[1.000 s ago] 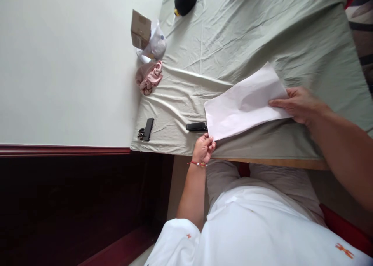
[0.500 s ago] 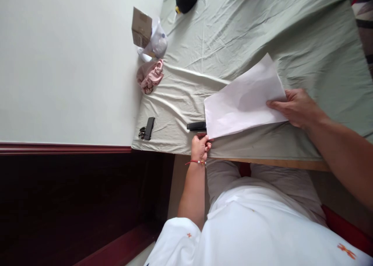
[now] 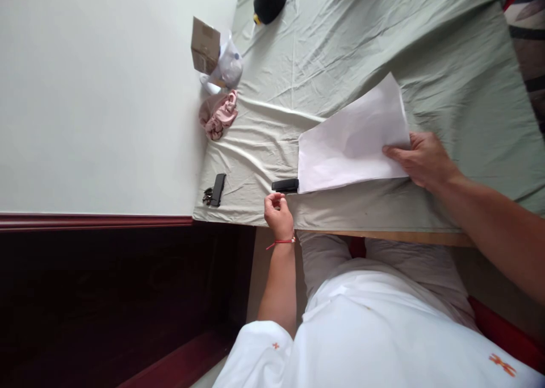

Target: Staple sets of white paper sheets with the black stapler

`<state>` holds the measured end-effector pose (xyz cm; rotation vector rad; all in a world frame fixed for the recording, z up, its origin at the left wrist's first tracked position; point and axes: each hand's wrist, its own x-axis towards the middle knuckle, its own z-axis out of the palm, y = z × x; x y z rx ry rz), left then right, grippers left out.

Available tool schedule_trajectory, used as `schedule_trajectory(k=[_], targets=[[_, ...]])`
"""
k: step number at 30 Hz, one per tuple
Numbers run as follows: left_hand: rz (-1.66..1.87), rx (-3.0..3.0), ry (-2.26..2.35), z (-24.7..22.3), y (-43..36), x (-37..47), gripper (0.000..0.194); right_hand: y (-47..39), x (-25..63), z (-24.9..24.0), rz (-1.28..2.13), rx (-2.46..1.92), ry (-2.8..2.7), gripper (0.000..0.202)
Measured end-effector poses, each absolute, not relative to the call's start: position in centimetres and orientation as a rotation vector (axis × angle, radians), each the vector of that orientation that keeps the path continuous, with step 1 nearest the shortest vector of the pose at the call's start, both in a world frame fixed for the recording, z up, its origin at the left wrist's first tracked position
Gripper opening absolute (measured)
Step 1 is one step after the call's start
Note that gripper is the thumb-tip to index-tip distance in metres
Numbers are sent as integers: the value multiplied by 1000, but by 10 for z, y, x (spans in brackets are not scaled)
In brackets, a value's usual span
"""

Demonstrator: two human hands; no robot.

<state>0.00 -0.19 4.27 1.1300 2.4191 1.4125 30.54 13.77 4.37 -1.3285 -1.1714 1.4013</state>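
In the head view, the right hand (image 3: 428, 160) pinches the right edge of the white paper (image 3: 353, 144), thumb flat on top and the other fingers underneath, closed on it. The paper lies slantwise above the near part of the counter (image 3: 426, 238), its far right corner lifted. Its near left corner meets the end of a black stapler (image 3: 284, 185); whether they touch is unclear.

The left hand (image 3: 280, 216), with a red bracelet (image 3: 284, 241) at the wrist, is just beside the stapler. Its fingers curl loosely, a small gap between thumb and forefinger, with nothing in their hold.

Further left on the green-grey cloth (image 3: 361, 30) lies a black device (image 3: 218, 190) with metal parts. Beyond it are pink fabric (image 3: 219, 116), a clear bag (image 3: 232, 67) and a cardboard box (image 3: 205, 45); any print on the box is too small to read. The white shirt (image 3: 374, 331) bears small orange figures (image 3: 502, 365).
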Motion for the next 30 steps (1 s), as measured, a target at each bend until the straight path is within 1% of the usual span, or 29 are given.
schedule_trajectory(k=[2,4,7,9,11,15,22,24,30], targets=[[1266,1536,2550,43,-2,-5,27,137,305,44,1401,-1328,-1163,14],[1093,1833,2524,40,0,-10,44,137,304,46,1395,-1328,-1160,11],[901,2002,2388,31,4,-14,63,136,304,48,1384,-1337,-1164,10],[832,2006,2353,26,6,-16,71,137,304,46,1379,-1352,-1176,11],[811,2006,2356,23,5,-17,75,138,304,41,1363,-1371,-1189,17],[782,2043,2352,23,3,-18,74,140,305,31,1374,-1366,-1173,28],[750,2096,2302,9,0,-19,79,137,301,42,1414,-1323,-1091,13],[760,2110,2282,5,-1,-19,80,138,300,41,1386,-1310,-1091,14],[744,2049,2281,3,-3,-17,83,144,301,20,1322,-1201,-1104,29]])
